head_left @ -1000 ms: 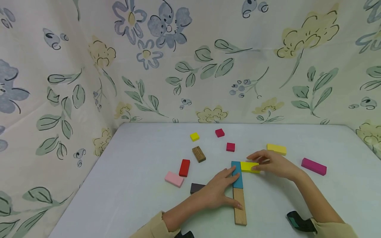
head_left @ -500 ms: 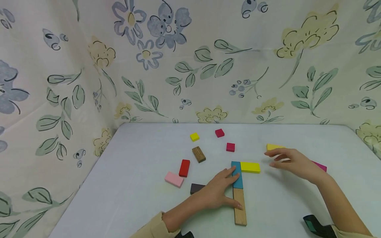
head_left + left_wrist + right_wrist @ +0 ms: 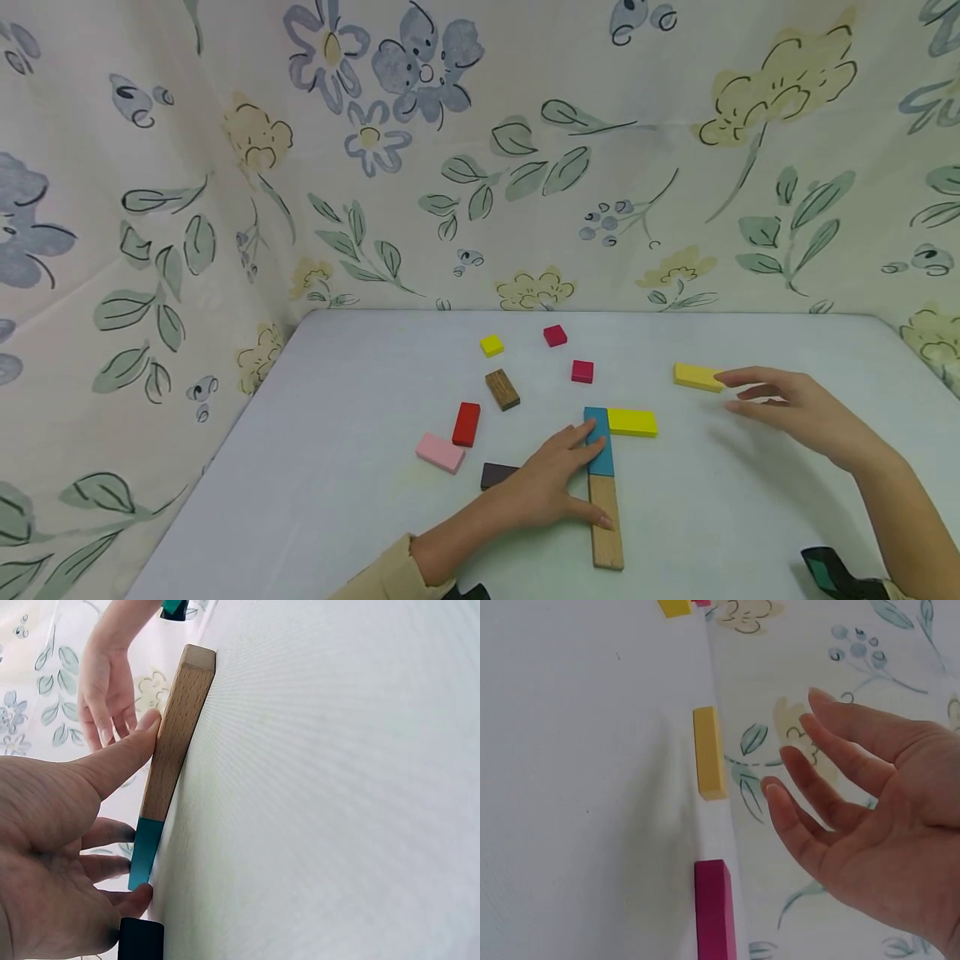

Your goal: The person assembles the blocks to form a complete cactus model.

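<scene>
While the left hand (image 3: 551,479) is resting spread over two blocks, its fingertips are touching the blue block (image 3: 603,465) and its thumb is pressing on the light wooden block (image 3: 609,546); it is not gripping either. These two are lying end to end on the white table (image 3: 337,400). The bright yellow block (image 3: 632,422) is lying against the blue block's far end, at a right angle. The right hand (image 3: 802,412) is hovering above the table, fingers loosely bent and parted, holding nothing. Its fingertips are nearing the pale yellow block (image 3: 696,377) in the head view; the right wrist view is showing them apart. The magenta block (image 3: 714,911) is lying nearby. Left of the blue block, the red block (image 3: 466,424) is lying just beside the pink block (image 3: 440,452); the left arm is partly covering the dark block (image 3: 498,476).
</scene>
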